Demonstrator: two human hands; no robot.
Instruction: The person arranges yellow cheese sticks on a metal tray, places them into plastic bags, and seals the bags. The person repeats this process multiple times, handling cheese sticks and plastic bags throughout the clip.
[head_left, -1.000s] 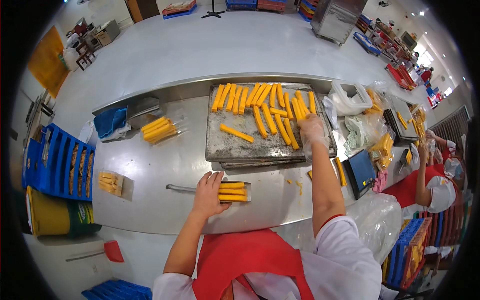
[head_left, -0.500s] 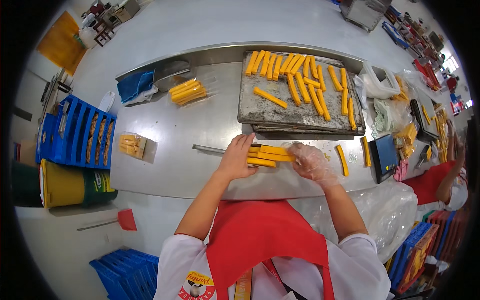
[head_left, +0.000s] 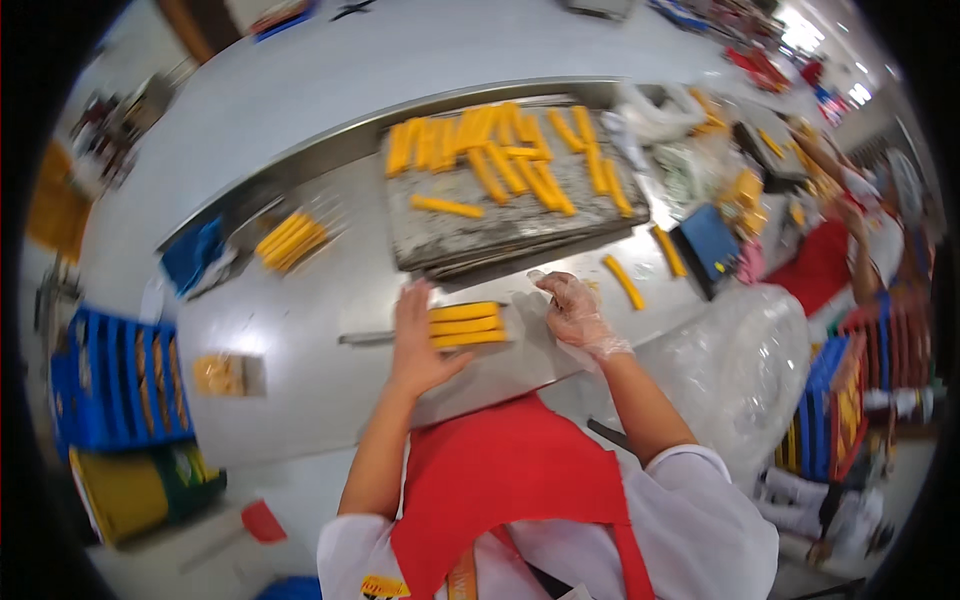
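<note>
My left hand (head_left: 412, 350) lies with its fingers stretched out, against the left end of a small group of yellow bread-like sticks (head_left: 470, 325). Three sticks show side by side, lying flat with a dark thin edge behind them. From beneath this hand a narrow grey metal piece (head_left: 362, 339) sticks out to the left; the rest of it is hidden. My right hand (head_left: 575, 315), in a clear plastic glove, hovers apart from the sticks on their right. Its fingers are half bent, and nothing shows between them.
Many more sticks lie on stacked, stained baking trays (head_left: 420, 240) behind my hands. Loose sticks (head_left: 624, 282) and a blue-topped box (head_left: 710, 245) are at right. Bagged sticks (head_left: 290, 240) and a packed bag (head_left: 220, 374) sit left. Clear plastic sheeting (head_left: 715, 350) hangs by the table's edge.
My right hand has let go of the sticks and drawn away to the right. The sticks now lie in an even row. My view has shifted and turned.
</note>
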